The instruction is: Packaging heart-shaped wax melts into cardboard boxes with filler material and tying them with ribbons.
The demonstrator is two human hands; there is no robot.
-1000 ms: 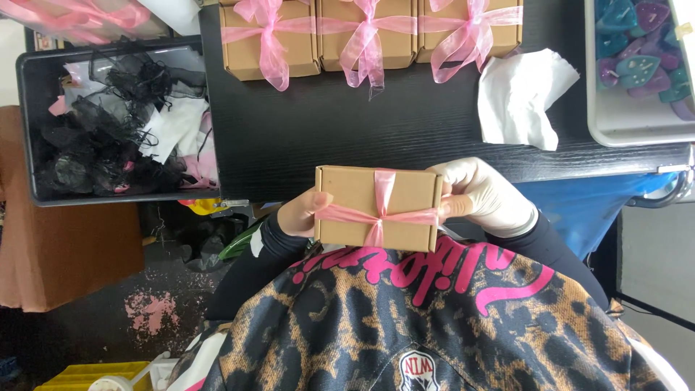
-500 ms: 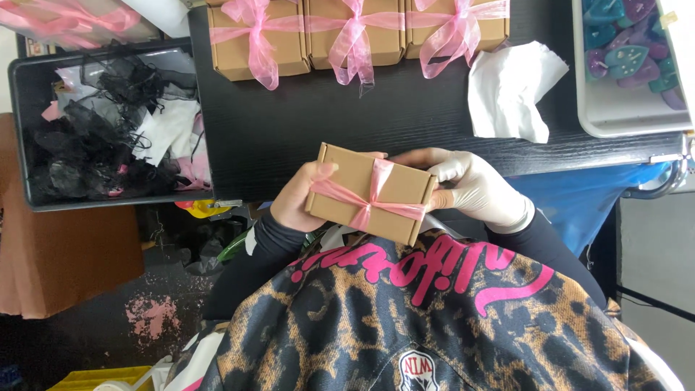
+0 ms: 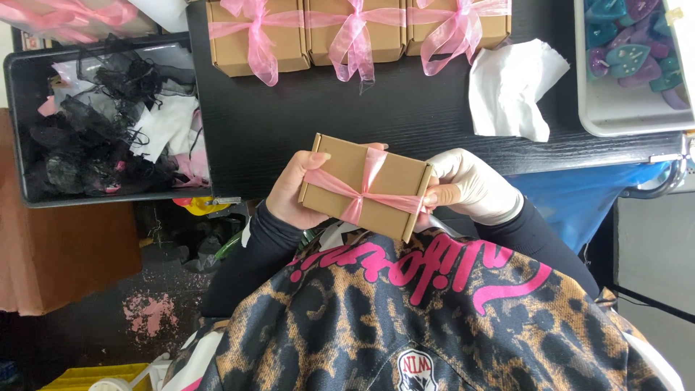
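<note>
A small brown cardboard box (image 3: 365,187), crossed with a thin pink ribbon (image 3: 362,190), is held tilted above the near edge of the black table (image 3: 405,116), the bare left hand (image 3: 295,190) gripping one short end and the gloved right hand (image 3: 469,187) the other. It looks light and fairly stiff (the sheer ribbon probably slips), so the ends seem the safest hold.
</note>
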